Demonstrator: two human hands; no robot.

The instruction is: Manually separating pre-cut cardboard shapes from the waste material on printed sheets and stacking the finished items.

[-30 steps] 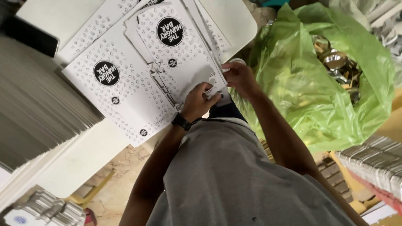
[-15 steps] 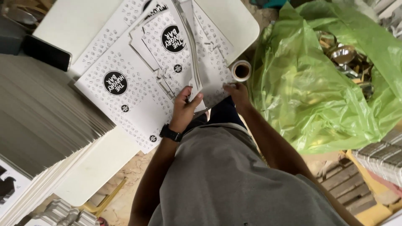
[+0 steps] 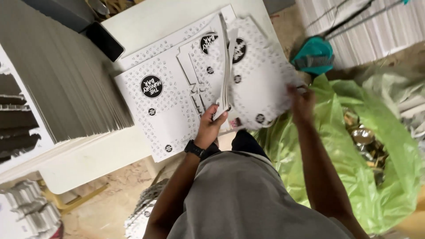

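Observation:
My left hand [image 3: 211,125], with a black watch on the wrist, grips the near edge of a flat white printed carton blank [image 3: 226,66] that stands on edge. My right hand [image 3: 302,102] holds the right edge of a second blank [image 3: 261,84], lifted and tilted over the table's right side; it is blurred. Both blanks are white with small grey patterns and round black labels. Beneath them lies a flat stack of the same printed blanks [image 3: 161,106] on the white table [image 3: 93,155].
A tall slanted stack of grey sheets [image 3: 66,75] fills the left. A black phone [image 3: 104,40] lies at the table's far side. A big green plastic bag [image 3: 376,150] holding scraps sits at right, with a teal object [image 3: 315,55] and white stacks [image 3: 354,26] beyond.
The camera view has shifted. My right hand has moved from the table edge out to the right, lifting a blank over the green bag. The left hand still holds the upright blank.

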